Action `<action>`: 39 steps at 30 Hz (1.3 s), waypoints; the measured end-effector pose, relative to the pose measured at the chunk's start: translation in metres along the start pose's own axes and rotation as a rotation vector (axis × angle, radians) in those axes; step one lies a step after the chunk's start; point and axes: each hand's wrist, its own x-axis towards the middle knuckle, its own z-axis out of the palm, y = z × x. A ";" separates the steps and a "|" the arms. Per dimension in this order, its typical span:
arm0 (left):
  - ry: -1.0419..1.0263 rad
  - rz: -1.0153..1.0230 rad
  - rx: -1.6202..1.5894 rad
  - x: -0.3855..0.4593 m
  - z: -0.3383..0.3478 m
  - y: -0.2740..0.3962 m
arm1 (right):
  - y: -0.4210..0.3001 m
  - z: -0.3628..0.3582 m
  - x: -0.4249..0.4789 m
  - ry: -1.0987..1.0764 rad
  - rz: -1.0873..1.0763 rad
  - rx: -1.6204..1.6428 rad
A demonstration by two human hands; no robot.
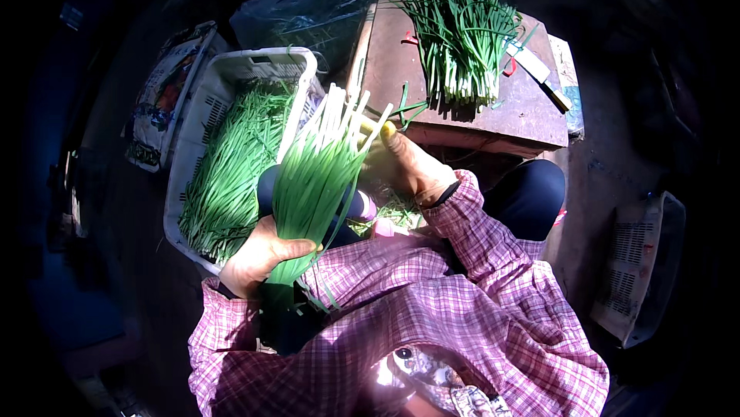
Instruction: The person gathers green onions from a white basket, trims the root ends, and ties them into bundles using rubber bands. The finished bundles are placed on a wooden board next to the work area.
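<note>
My left hand point(263, 252) grips a bunch of green garlic chives point(318, 186) near its leafy lower end, the white stem ends pointing up and away. My right hand point(407, 157) is at the stem ends on the right; its thumb is raised and yellowish, and the chives partly hide its fingers, so its hold is unclear. To the left, a white plastic crate point(173, 209) holds many loose chives point(237, 168). Another pile of chives point(462, 47) lies on a wooden board point(387, 70), with a knife point(535, 70) beside it.
A clear plastic bag point(306, 12) with green scraps stands behind the crate. A printed package point(165, 93) is left of it. Cut scraps point(404, 209) lie on the floor between my legs. Another plastic crate point(636, 266) stands at far right. Red ties point(510, 67) are on the board.
</note>
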 end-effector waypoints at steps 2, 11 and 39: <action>0.086 -0.011 0.024 0.009 0.015 -0.009 | -0.013 0.030 0.010 0.160 -0.130 0.148; 0.076 0.253 0.113 0.060 0.023 0.028 | -0.101 0.053 0.059 0.411 -0.460 -0.123; 0.133 0.647 -0.669 0.094 0.066 0.021 | -0.018 0.090 -0.049 0.279 -0.029 -0.608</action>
